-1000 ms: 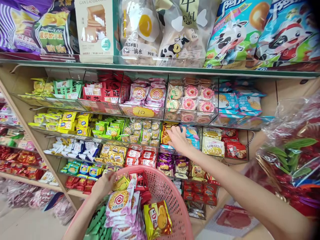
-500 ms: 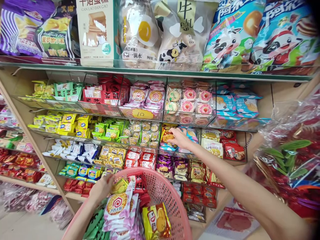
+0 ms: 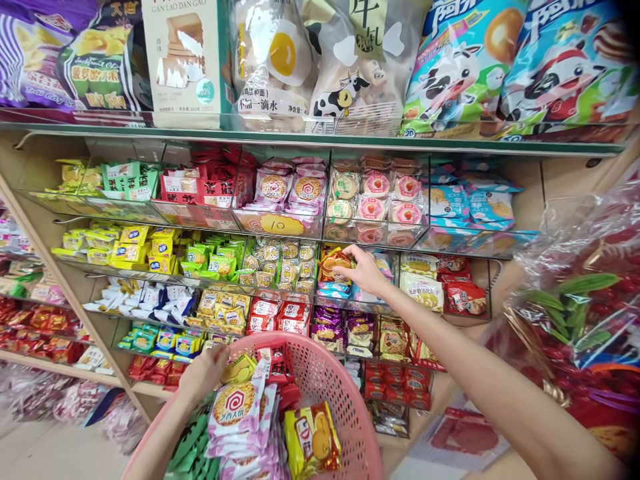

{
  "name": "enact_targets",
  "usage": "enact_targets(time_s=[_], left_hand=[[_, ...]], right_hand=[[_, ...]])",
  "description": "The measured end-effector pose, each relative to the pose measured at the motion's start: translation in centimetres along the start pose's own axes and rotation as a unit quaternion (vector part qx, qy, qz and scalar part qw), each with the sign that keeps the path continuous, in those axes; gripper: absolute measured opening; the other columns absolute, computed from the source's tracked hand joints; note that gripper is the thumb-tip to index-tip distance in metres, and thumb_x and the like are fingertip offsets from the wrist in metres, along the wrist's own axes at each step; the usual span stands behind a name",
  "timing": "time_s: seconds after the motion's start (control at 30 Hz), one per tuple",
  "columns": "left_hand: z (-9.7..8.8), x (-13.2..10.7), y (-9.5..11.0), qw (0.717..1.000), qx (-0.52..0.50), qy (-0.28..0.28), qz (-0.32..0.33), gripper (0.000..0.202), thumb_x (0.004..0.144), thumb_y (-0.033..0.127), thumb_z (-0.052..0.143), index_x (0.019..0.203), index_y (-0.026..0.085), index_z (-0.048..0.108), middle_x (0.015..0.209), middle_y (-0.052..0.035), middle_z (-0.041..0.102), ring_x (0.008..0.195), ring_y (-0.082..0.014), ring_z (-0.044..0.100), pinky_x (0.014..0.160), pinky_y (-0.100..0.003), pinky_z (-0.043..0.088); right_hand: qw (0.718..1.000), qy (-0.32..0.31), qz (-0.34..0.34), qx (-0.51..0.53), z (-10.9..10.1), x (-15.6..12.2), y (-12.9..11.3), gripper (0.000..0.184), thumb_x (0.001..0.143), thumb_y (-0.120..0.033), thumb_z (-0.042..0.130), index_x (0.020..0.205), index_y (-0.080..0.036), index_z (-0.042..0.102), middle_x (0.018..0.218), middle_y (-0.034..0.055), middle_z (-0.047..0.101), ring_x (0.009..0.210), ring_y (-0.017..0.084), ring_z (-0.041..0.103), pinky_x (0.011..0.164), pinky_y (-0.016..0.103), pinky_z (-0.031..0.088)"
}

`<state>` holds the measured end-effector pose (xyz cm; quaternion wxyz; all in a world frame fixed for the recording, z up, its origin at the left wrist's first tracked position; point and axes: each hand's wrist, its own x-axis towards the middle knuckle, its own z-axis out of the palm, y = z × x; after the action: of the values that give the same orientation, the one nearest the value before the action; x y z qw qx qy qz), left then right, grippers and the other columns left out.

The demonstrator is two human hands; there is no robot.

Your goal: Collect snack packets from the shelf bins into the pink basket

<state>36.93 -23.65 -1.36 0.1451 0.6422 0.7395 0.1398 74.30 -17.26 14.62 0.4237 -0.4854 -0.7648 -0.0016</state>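
Note:
My left hand (image 3: 204,372) grips the rim of a pink plastic basket (image 3: 350,393). In the basket lie a stack of pink-and-white cracker packets (image 3: 235,410), a yellow biscuit packet (image 3: 313,440), red packets (image 3: 280,370) and green packets (image 3: 193,447). My right hand (image 3: 364,268) reaches into a shelf compartment, its thumb and fingers closed on an orange-and-yellow snack packet (image 3: 336,263). Blue packets (image 3: 335,290) lie just beneath that packet in the same compartment.
Clear dividers split the shelves (image 3: 280,227) into compartments of small snack packets. Big snack bags (image 3: 350,73) line a glass shelf (image 3: 300,137) above. On the right stands a clear-wrapped bundle with green leaves (image 3: 575,300). Plastic-bagged goods (image 3: 80,403) sit low at the left.
My right hand has closed on the orange-and-yellow packet and tilted it up slightly. My left hand stays at the basket rim. The view has shifted slightly.

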Motion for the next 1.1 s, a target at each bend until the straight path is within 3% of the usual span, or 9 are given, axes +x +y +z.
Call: enact_targets(time_s=[0.23,0.37,0.47,0.63,0.73,0.93,1.1], left_hand=[[0.0,0.1,-0.2,1.000,0.014,-0.002,-0.010,0.048,0.089,0.045,0.026,0.114,0.020,0.059,0.108,-0.0096,0.069,0.104,-0.0253,0.063,0.079,-0.028,0.046],[-0.2,-0.1,-0.1,1.000,0.013,0.001,-0.014,0.049,0.089,0.046,0.026,0.115,0.020,0.060,0.109,-0.0096,0.068,0.104,-0.0261,0.063,0.078,-0.029,0.046],[-0.4,-0.1,0.0,1.000,0.010,-0.008,-0.017,0.049,0.089,0.046,0.026,0.116,0.020,0.059,0.111,-0.0095,0.068,0.105,-0.0258,0.062,0.079,-0.029,0.045],[-0.3,-0.1,-0.1,1.000,0.005,-0.010,-0.015,0.048,0.089,0.045,0.026,0.113,0.020,0.060,0.108,-0.0099,0.068,0.104,-0.0258,0.062,0.078,-0.029,0.045],[0.0,0.0,-0.2,1.000,0.007,-0.004,-0.010,0.048,0.089,0.045,0.027,0.112,0.020,0.060,0.108,-0.0102,0.068,0.103,-0.0260,0.062,0.078,-0.029,0.045],[-0.2,-0.2,0.2,1.000,0.006,0.004,-0.011,0.046,0.089,0.045,0.029,0.111,0.022,0.062,0.106,-0.0090,0.069,0.102,-0.0251,0.063,0.077,-0.028,0.045],[-0.6,-0.7,0.7,1.000,0.017,0.007,-0.019,0.046,0.088,0.045,0.030,0.112,0.023,0.062,0.104,-0.0086,0.070,0.098,-0.0245,0.065,0.074,-0.027,0.045]], right_hand=[[0.997,0.025,0.015,0.072,-0.9,-0.8,-1.7,0.032,0.071,-0.044,0.064,0.088,-0.021,0.050,0.089,0.0023,0.060,0.088,0.021,0.054,0.081,0.036,0.040],[0.979,-0.005,0.046,0.198,-1.4,-3.6,-4.1,0.033,0.072,-0.040,0.065,0.096,-0.020,0.052,0.094,0.0030,0.063,0.088,0.020,0.058,0.081,0.036,0.044],[0.925,-0.070,0.151,0.342,-0.6,-7.7,-6.5,0.036,0.072,-0.036,0.067,0.101,-0.020,0.055,0.102,0.0047,0.065,0.090,0.020,0.061,0.080,0.035,0.048],[0.727,-0.214,0.398,0.517,2.8,-16.2,-9.5,0.043,0.061,-0.033,0.076,0.097,-0.016,0.061,0.094,0.0054,0.070,0.082,0.020,0.066,0.074,0.034,0.051],[0.651,-0.229,0.482,0.540,4.9,-19.9,-10.1,0.045,0.054,-0.030,0.080,0.092,-0.014,0.064,0.086,0.0061,0.072,0.077,0.020,0.067,0.074,0.032,0.050],[0.596,-0.186,0.534,0.571,7.6,-23.2,-9.2,0.042,0.050,-0.027,0.079,0.087,-0.015,0.062,0.080,0.0059,0.072,0.075,0.023,0.067,0.074,0.038,0.051],[0.613,-0.156,0.555,0.540,8.3,-23.8,-8.4,0.039,0.053,-0.028,0.075,0.087,-0.016,0.059,0.083,0.0056,0.071,0.076,0.022,0.068,0.074,0.038,0.052]])
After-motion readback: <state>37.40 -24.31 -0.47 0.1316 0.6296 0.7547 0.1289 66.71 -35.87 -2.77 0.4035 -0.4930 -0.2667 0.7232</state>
